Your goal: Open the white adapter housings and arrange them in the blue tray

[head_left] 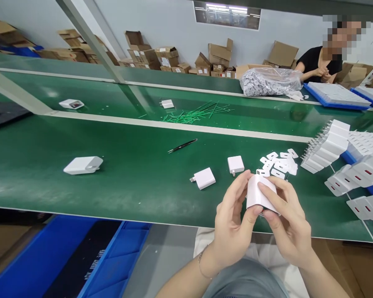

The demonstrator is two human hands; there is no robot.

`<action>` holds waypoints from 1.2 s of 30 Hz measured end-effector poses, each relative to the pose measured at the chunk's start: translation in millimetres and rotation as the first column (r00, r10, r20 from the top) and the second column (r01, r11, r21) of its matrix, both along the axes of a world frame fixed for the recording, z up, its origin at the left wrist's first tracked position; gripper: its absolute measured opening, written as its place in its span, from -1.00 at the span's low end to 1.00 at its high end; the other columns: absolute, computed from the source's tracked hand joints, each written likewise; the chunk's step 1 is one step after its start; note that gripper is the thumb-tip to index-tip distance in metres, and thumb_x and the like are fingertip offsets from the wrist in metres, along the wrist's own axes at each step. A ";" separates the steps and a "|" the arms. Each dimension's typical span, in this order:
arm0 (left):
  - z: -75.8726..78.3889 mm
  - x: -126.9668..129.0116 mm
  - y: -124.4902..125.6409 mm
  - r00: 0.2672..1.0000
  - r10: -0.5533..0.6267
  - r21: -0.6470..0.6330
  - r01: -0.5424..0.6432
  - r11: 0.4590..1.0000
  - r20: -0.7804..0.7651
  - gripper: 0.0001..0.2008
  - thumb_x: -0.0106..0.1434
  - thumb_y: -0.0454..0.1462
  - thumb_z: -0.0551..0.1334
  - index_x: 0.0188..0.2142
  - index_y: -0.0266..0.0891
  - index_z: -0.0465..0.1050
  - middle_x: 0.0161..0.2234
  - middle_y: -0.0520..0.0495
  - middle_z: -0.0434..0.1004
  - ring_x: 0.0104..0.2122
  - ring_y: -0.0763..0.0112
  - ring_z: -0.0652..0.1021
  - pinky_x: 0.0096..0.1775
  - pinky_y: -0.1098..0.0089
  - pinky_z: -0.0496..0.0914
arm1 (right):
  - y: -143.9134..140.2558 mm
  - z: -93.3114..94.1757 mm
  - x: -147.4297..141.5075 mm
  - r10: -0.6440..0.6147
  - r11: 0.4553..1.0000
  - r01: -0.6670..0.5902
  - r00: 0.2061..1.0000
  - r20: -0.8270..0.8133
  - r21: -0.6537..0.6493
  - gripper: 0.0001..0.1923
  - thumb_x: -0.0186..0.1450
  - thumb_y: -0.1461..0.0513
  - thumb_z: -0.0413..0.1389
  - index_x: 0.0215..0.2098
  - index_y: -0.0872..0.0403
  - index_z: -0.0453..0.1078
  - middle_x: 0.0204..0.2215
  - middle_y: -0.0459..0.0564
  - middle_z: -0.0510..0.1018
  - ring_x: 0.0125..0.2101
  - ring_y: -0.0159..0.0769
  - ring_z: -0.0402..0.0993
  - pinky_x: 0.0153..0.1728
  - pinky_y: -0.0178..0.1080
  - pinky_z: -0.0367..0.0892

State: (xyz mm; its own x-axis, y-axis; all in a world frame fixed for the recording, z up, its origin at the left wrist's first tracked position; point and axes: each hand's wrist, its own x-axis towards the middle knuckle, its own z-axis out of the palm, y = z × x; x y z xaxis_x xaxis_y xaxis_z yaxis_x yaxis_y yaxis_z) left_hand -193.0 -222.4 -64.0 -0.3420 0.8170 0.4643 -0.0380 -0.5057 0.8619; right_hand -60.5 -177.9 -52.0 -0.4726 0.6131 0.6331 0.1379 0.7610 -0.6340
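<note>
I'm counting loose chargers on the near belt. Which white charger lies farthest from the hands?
The white charger lying alone at the belt's left. The other two loose chargers sit just above the left hand and right hand.

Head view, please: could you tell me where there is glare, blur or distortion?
Head view: soft glare on the green belt far left; wide-angle bending of the belt edges; both hands and the white charger sharp; co-worker's face pixelated.
</note>
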 end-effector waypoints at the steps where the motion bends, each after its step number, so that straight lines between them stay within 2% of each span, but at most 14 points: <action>1: 1.0 -0.4 0.8 1.000 0.017 -0.004 -0.017 1.000 -0.019 -0.54 0.37 -0.26 0.24 0.24 -0.03 0.32 0.18 -0.12 0.49 0.16 0.23 0.51 0.16 0.34 0.45 | 0.5 0.7 -0.4 -0.008 1.000 0.008 1.000 -0.013 -0.013 -0.42 0.41 0.36 0.01 0.33 -0.21 0.20 0.14 0.08 0.32 0.09 -0.11 0.34 0.01 -0.06 0.41; 4: 1.8 -8.3 5.7 0.997 0.004 -0.051 -0.008 0.999 -0.080 -0.62 0.37 -0.17 0.23 0.16 -0.12 0.40 0.12 -0.19 0.52 0.07 0.21 0.58 0.08 0.32 0.52 | 7.1 1.2 0.6 0.004 0.986 -0.010 0.999 -0.036 -0.169 -0.55 0.42 0.28 0.05 0.23 -0.19 0.34 0.12 0.05 0.40 0.10 -0.12 0.37 0.03 -0.09 0.42; 8: -6.9 -23.5 10.4 0.933 -0.022 -0.113 -0.020 0.993 -0.358 -0.43 0.15 -0.03 0.41 0.13 -0.08 0.44 0.14 -0.24 0.44 0.03 0.11 0.58 -0.01 0.17 0.57 | 17.8 1.0 5.7 0.013 0.882 -0.048 0.997 -0.076 -0.469 -0.74 0.44 0.11 0.05 0.04 -0.06 0.42 -0.07 0.03 0.55 -0.07 -0.22 0.52 -0.13 -0.24 0.50; 11: -19.0 -28.0 9.6 0.887 0.024 -0.061 -0.059 0.996 -0.461 -0.59 0.17 -0.18 0.43 0.02 -0.07 0.53 0.04 -0.18 0.55 -0.01 0.14 0.59 0.00 0.16 0.55 | 26.4 1.3 13.2 0.206 0.838 -0.105 0.970 0.131 -0.535 -0.74 0.45 0.09 0.01 0.06 -0.06 0.36 -0.10 -0.01 0.58 -0.15 -0.28 0.55 -0.16 -0.27 0.50; 13: -26.2 -27.6 7.8 0.927 0.024 -0.101 -0.067 0.993 -0.373 -0.76 0.22 -0.26 0.38 -0.10 -0.11 0.58 -0.13 -0.11 0.66 -0.13 0.23 0.65 -0.09 0.28 0.58 | 39.5 -1.2 22.1 0.195 0.885 -0.049 0.942 0.273 -0.463 -0.69 0.49 0.08 -0.10 0.03 -0.03 0.41 -0.08 0.01 0.59 -0.11 -0.24 0.55 -0.10 -0.20 0.47; 15: -30.7 -25.8 5.4 0.965 0.036 -0.199 -0.090 0.976 -0.259 -0.80 0.17 -0.27 0.41 -0.17 -0.14 0.60 -0.22 -0.06 0.69 -0.27 0.29 0.68 -0.22 0.39 0.59 | 60.5 -8.0 33.1 -0.053 0.952 0.172 0.906 0.420 -0.252 -0.63 0.50 0.10 -0.15 -0.05 0.03 0.47 -0.07 0.06 0.60 -0.07 -0.17 0.53 -0.03 -0.12 0.44; 17: -32.5 -23.3 3.2 0.982 0.033 -0.272 -0.083 0.959 -0.186 -0.75 0.12 -0.27 0.44 -0.17 -0.14 0.60 -0.24 -0.04 0.70 -0.32 0.32 0.68 -0.27 0.43 0.59 | 84.8 -18.4 42.8 -0.299 0.938 0.345 0.747 0.594 0.039 -0.68 0.47 0.15 -0.07 -0.06 0.10 0.48 -0.07 0.14 0.60 -0.04 -0.07 0.51 -0.01 -0.05 0.41; 19: -32.0 -20.2 1.3 0.987 0.035 -0.284 -0.080 0.955 -0.158 -0.67 0.08 -0.25 0.46 -0.13 -0.15 0.57 -0.23 -0.05 0.70 -0.32 0.30 0.69 -0.27 0.43 0.59 | 105.8 -29.2 48.2 -0.361 0.926 0.314 0.580 0.730 0.208 -0.74 0.41 0.24 0.02 -0.06 0.16 0.49 -0.10 0.19 0.61 -0.06 0.02 0.52 -0.04 -0.01 0.41; 20: -31.2 -18.7 0.5 0.986 0.041 -0.277 -0.085 0.957 -0.163 -0.63 0.07 -0.23 0.47 -0.10 -0.15 0.56 -0.23 -0.05 0.70 -0.31 0.29 0.69 -0.26 0.42 0.60 | 113.6 -33.7 49.1 -0.355 0.931 0.280 0.536 0.766 0.235 -0.75 0.39 0.27 0.03 -0.07 0.18 0.50 -0.14 0.21 0.61 -0.10 0.03 0.53 -0.07 0.00 0.41; 24: -28.1 -17.3 -3.1 0.949 0.083 -0.165 -0.138 0.977 -0.306 -0.57 0.13 -0.18 0.45 -0.01 -0.14 0.48 -0.21 -0.07 0.68 -0.27 0.28 0.69 -0.20 0.36 0.61 | 128.0 -41.3 46.4 -0.346 0.936 0.240 0.505 0.790 0.257 -0.75 0.37 0.30 0.01 -0.13 0.20 0.51 -0.24 0.22 0.60 -0.24 -0.02 0.56 -0.16 -0.04 0.42; 30: -47.1 -29.4 -8.0 0.779 0.168 0.023 -0.194 0.981 -0.604 -0.65 0.31 -0.28 0.30 0.09 -0.15 0.39 -0.17 -0.12 0.65 -0.25 0.30 0.66 -0.24 0.35 0.59 | 122.5 -30.5 48.6 -0.378 0.925 0.241 0.527 0.761 0.292 -0.74 0.37 0.31 -0.07 -0.24 0.16 0.48 -0.28 0.21 0.63 -0.25 0.01 0.58 -0.16 -0.02 0.40; 32: -57.7 -32.4 -9.5 0.771 0.138 -0.008 -0.182 0.983 -0.622 -0.64 0.33 -0.28 0.27 0.11 -0.16 0.37 -0.17 -0.14 0.64 -0.26 0.28 0.65 -0.26 0.33 0.58 | 108.7 -23.7 48.8 -0.380 0.923 0.307 0.629 0.678 0.232 -0.76 0.41 0.24 -0.06 -0.19 0.11 0.44 -0.27 0.14 0.64 -0.28 -0.05 0.58 -0.24 -0.09 0.43; 34: -65.2 -34.4 -10.9 0.816 0.092 -0.096 -0.177 0.979 -0.570 -0.60 0.31 -0.25 0.30 0.12 -0.14 0.36 -0.15 -0.14 0.64 -0.24 0.27 0.65 -0.24 0.31 0.59 | 87.3 -17.5 45.4 -0.310 0.942 0.329 0.772 0.555 0.068 -0.80 0.44 0.16 -0.04 -0.15 0.03 0.39 -0.28 0.04 0.64 -0.34 -0.17 0.59 -0.37 -0.20 0.43; 36: -67.8 -36.3 -12.0 0.872 0.061 -0.196 -0.177 0.964 -0.485 -0.59 0.26 -0.22 0.35 0.09 -0.13 0.39 -0.14 -0.11 0.65 -0.22 0.27 0.66 -0.21 0.32 0.59 | 62.1 -14.0 37.3 -0.173 0.974 0.219 0.885 0.433 -0.059 -0.84 0.46 0.17 -0.03 -0.12 -0.03 0.38 -0.24 -0.01 0.64 -0.32 -0.24 0.60 -0.38 -0.26 0.45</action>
